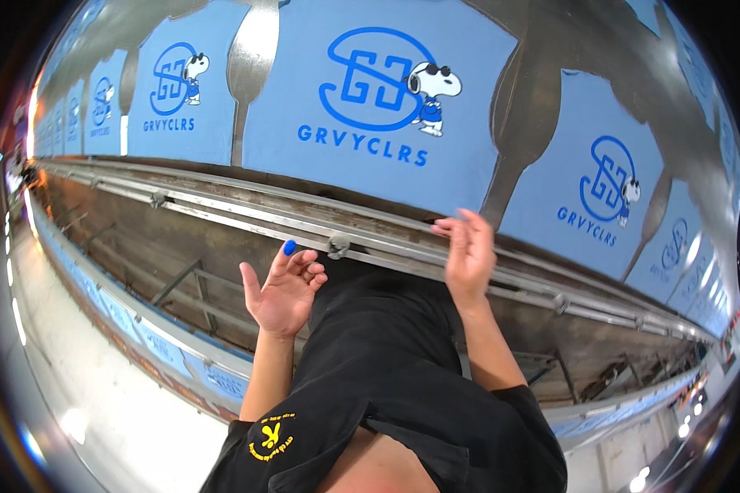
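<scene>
At the bottom of the frame, nearest the camera, a black shirt (386,370) with a small yellow emblem fills the middle, and both bare forearms rise from it.

Left of centre, the left hand (284,287) is turned palm up with its fingers loosely curled. It is open and holds nothing. One raised fingertip wears a blue cap (289,246).

Right of centre, the right hand (469,255) is seen edge-on with its fingers nearly straight and close together, also holding nothing. Its fingertips reach toward the lower edge of the middle panel (370,107); whether they touch it I cannot tell.

Just beyond the hands, a metal rail (222,215) with clamp-like fittings runs from the upper left down to the lower right.

Past the rail, along the top of the frame, lies a row of light-blue panels, each printed with a blue logo and a small cartoon figure, with grey gaps between them.

I judge this a pause between grips, with the hands near the middle panel's near edge. Any work on it calls for reaching over the rail.

No box, tray or other container shows.
</scene>
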Demonstrator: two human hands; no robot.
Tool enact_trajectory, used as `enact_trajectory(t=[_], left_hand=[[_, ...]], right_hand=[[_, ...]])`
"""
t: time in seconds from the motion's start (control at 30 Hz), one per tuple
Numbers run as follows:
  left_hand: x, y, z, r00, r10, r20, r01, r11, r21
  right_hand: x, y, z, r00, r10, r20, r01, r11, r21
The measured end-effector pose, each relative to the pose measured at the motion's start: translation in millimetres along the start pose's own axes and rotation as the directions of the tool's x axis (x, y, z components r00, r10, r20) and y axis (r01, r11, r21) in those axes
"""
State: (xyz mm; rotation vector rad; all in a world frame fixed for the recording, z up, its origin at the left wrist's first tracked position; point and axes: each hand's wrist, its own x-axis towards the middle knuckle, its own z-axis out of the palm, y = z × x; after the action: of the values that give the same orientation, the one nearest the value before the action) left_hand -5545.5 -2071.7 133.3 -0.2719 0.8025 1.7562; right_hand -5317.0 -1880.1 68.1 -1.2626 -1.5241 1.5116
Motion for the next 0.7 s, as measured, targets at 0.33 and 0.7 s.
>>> enact_trajectory(t=[0.33,0.7], left_hand=[[-32.9,166.4,-101.3,0.998,0.059,0.003,-0.059,0.993,0.102],[20.7,225.7,-76.1,0.998,-0.062,-0.031,0.066,0.98,0.189]], right_hand=[[-36.4,13.6,182.8,0.971,0.108,-0.212,-0.053,0.967,0.25],[-40.7,33.4,218.3,0.923,0.061,-0.379,-0.13,0.979,-0.159]])
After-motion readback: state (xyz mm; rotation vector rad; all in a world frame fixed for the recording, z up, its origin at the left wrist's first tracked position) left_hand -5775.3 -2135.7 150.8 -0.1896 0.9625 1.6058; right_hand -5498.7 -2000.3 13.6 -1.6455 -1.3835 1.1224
